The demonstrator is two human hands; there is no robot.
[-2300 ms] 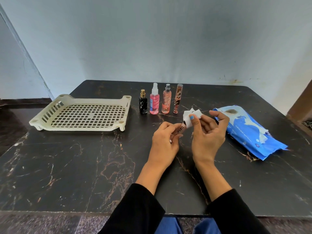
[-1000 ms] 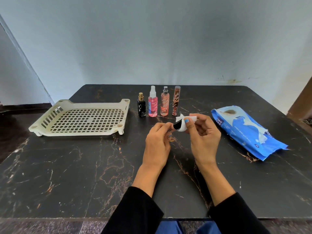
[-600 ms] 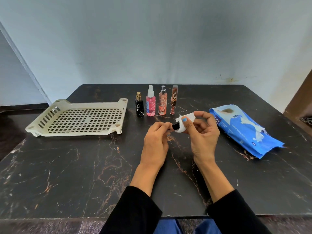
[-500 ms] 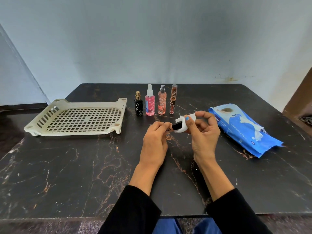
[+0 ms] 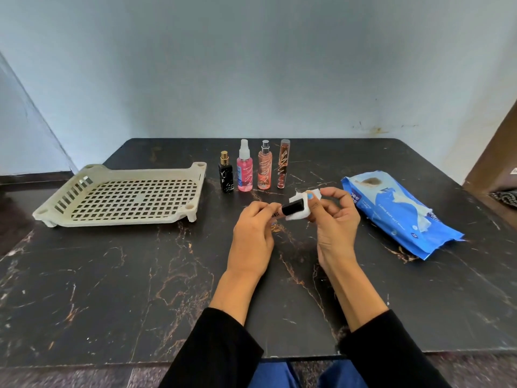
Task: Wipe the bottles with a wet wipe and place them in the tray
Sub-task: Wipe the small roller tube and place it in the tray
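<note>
Small bottle (image 5: 288,210) is held off the table (image 5: 112,275) between both hands, lying roughly horizontal, in front of the standing row and near the table's middle. Visible parts: a black cap end pointing right and a pale body with dark lettering, partly readable only. Left hand (image 5: 253,236) has fingers curled round the body end, pinching it; most of the body is hidden behind those fingers. Right hand (image 5: 334,222) holds a white wet wipe (image 5: 300,204) folded around the cap, thumb with a blue nail pressing the wipe onto it, other fingers curled behind. Wipe is crumpled, with loose corners sticking up above the thumb. Four more bottles stand upright in a row behind the hands, close together: black bottle (image 5: 226,175) with gold top and white marbling, pink spray bottle (image 5: 244,170) with clear cap, peach bottle (image 5: 264,170) with a dark sprayer and streaked pattern, and slim copper tube bottle (image 5: 283,166), the tallest and thinnest. Cream tray (image 5: 120,217) sits on the left, perforated grid floor, slotted left wall, short feet, nothing in it; its right edge is just beside the black bottle. Blue wipe pack (image 5: 402,217) lies flat on the right, a wipe poking out of its opening. Black sleeves on both forearms.
</note>
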